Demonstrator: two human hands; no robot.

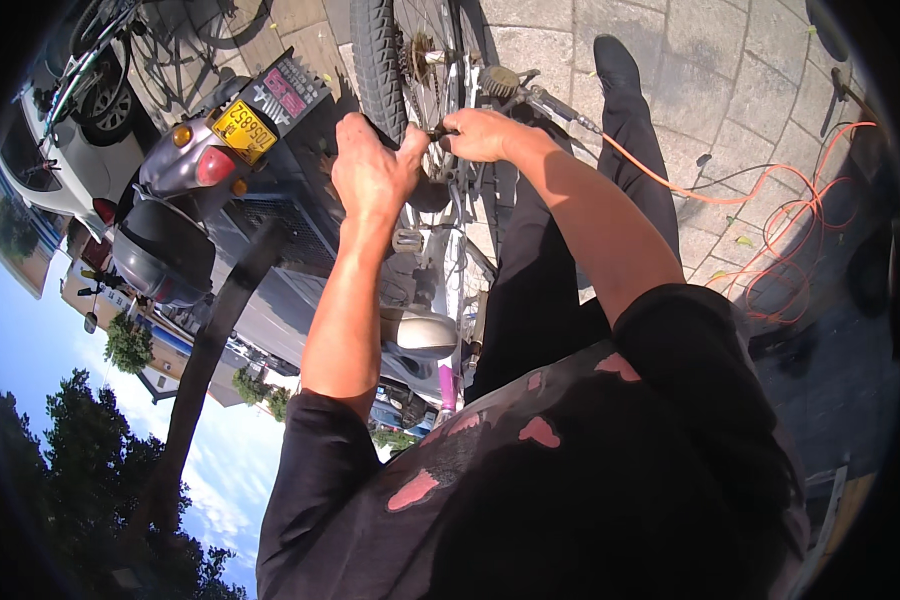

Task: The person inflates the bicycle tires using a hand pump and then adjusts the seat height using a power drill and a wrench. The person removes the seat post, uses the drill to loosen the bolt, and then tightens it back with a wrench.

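Observation:
A bicycle stands upside down or tipped in front of me; its knobbly black tyre (378, 70) and spoked wheel reach up to the top edge. My left hand (372, 172) is closed round the near part of this tyre, thumb on the spoke side, most fingers hidden behind. Beside it my right hand (478, 135) has its fingers pinched at the wheel's inner side, on something small and dark that I cannot make out. The sprockets (422, 58) show just beyond. Close to the right hand is an air inflator with a round gauge (500, 82), joined to an orange hose (670, 188).
A parked motor scooter (185, 165) with a yellow plate stands close on the left, a white car (40, 150) behind it. The orange hose lies in loops on the paving (740, 60) at right. The bicycle's pale saddle (417, 333) and a pedal (407, 240) are near my body.

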